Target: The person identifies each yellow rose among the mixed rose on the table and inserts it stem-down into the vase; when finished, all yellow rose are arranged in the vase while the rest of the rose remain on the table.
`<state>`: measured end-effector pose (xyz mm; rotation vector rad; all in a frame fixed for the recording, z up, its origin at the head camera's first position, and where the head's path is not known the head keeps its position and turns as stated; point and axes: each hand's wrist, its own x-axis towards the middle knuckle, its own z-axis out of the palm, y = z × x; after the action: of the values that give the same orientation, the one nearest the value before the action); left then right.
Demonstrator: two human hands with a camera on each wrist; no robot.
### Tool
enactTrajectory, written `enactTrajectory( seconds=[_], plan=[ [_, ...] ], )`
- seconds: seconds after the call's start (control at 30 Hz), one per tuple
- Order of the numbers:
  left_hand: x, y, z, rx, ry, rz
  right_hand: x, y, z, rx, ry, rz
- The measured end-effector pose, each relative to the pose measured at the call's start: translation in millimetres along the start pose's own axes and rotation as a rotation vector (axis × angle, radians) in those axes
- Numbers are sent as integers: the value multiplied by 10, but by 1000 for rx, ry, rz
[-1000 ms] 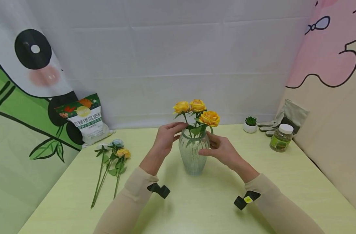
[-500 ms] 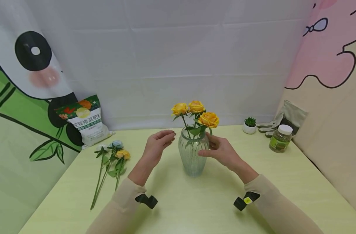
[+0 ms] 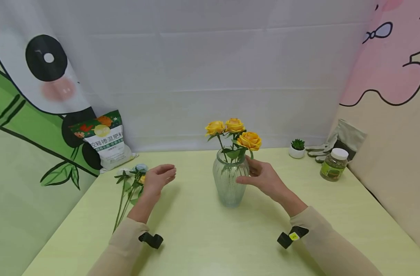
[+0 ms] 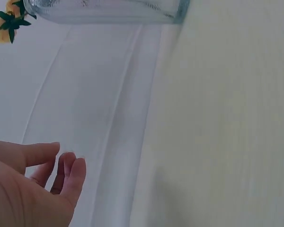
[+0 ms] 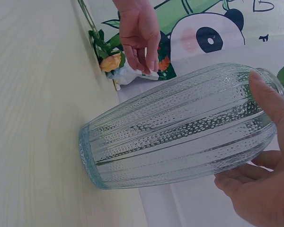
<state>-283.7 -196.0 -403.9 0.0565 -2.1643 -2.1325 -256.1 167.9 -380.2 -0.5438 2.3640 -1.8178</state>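
A ribbed clear glass vase (image 3: 229, 189) stands upright on the table, with several yellow roses (image 3: 250, 141) rising from its mouth. My right hand (image 3: 264, 179) holds the vase's right side, thumb in front and fingers behind; the right wrist view shows that grip on the ribbed glass (image 5: 180, 135). To the left, my left hand (image 3: 157, 182) hovers in the air with nothing in it, its fingers loosely bent in the left wrist view. Just beyond it lie long-stemmed flowers: a pale blue one (image 3: 141, 167), a white one (image 3: 126, 172) and a yellow rose (image 3: 142, 179), partly hidden by the hand.
A fertilizer bag (image 3: 109, 143) leans against the wall at the back left. At the back right are a small potted succulent (image 3: 297, 149), grey gloves (image 3: 346, 136) and a white-lidded jar (image 3: 334, 165). A pale curtain (image 3: 210, 76) hangs behind the table.
My left hand has left the roses at the vase's mouth and moved left to near the lying flowers. The right hand has stayed on the vase.
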Motion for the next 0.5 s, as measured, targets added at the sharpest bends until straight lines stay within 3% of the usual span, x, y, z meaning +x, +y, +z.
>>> enactTrajectory(
  seconds=[0.27,0.37,0.5],
  plan=[
    [61,-2,-483,612,37,90,-3,13,11,-4,-4,6],
    [67,58,-588,773,68,123,-6,4,8,-8,-4,-4],
    [50,131,-682,941,69,104,-12,-15,1,-16,-1,-12]
  ],
)
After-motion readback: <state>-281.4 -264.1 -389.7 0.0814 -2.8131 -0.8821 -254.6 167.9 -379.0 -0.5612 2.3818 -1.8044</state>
